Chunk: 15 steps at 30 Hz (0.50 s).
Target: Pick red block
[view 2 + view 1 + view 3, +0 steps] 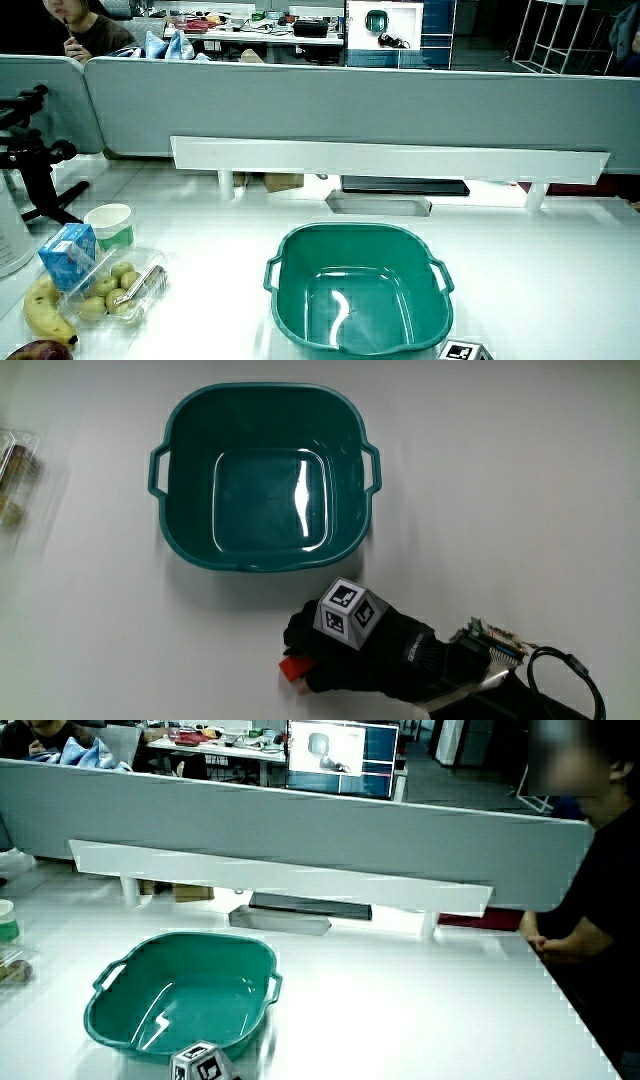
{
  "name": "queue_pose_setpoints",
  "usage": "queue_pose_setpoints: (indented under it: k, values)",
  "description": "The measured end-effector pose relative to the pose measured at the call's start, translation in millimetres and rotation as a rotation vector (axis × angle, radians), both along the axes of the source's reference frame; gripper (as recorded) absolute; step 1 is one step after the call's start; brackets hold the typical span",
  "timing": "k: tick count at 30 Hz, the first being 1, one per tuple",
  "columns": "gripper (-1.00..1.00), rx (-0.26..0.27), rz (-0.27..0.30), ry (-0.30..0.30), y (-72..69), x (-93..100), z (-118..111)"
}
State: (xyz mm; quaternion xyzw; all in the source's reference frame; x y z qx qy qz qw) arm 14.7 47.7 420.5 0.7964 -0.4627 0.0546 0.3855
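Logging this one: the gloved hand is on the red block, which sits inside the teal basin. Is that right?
Not quite. The hand is on the red block, but the block lies on the white table just outside the teal basin, nearer to the person than the basin. The basin holds nothing. The main view shows this.

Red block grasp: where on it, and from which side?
From above, fingers on two facing sides. The red block lies flat on the table, nearer the person than the teal basin, with bare table around it. The hand already covers it; only one corner shows, so its exact shape is unclear.
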Motion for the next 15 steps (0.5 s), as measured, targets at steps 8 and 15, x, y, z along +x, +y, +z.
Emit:
queue_pose_setpoints:
  k: [8, 15]
  values:
    - [0.87, -0.004, -0.012, -0.016, 0.2, -1.6, -2.2]
    - [1.00, -0.004, -0.015, -0.033, 1.6, -0.3, -7.6]
